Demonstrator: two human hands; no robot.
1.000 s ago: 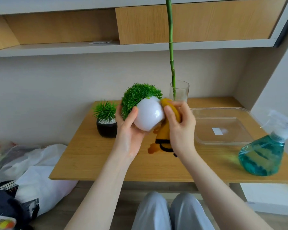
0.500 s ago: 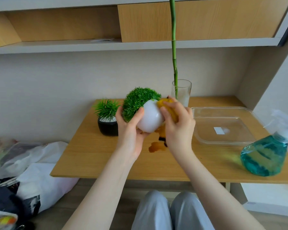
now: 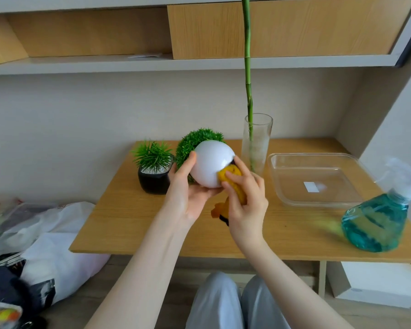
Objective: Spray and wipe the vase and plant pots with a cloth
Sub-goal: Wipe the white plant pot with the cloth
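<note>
The left hand (image 3: 190, 195) cups a round white pot (image 3: 210, 163) from below and from the left, thumb up its near side, fingers curled under it. The pot is held in the air above the middle of the table (image 3: 128, 224), tipped so its green plant (image 3: 195, 143) points away and to the left and its rounded base faces the person. The right hand (image 3: 246, 203) pinches a bunched yellow cloth (image 3: 233, 180) and presses it against the pot's lower right side; a loose end of the cloth hangs below the hand.

The wiping turns on this: the cloth sits right of the pot and low, so the bare white surface still to cover lies up and to the left of it, and the left hand would probably have to roll the pot to bring that round.

Left of the pot a small black pot (image 3: 153, 181) with a spiky plant stands on the table. Just behind the hands stands a glass vase (image 3: 256, 143) holding a tall green stalk. To the right lie a clear tray (image 3: 280, 167) and, nearer, a blue spray bottle (image 3: 375, 222). Shelves run above; bags lie on the floor at left.
</note>
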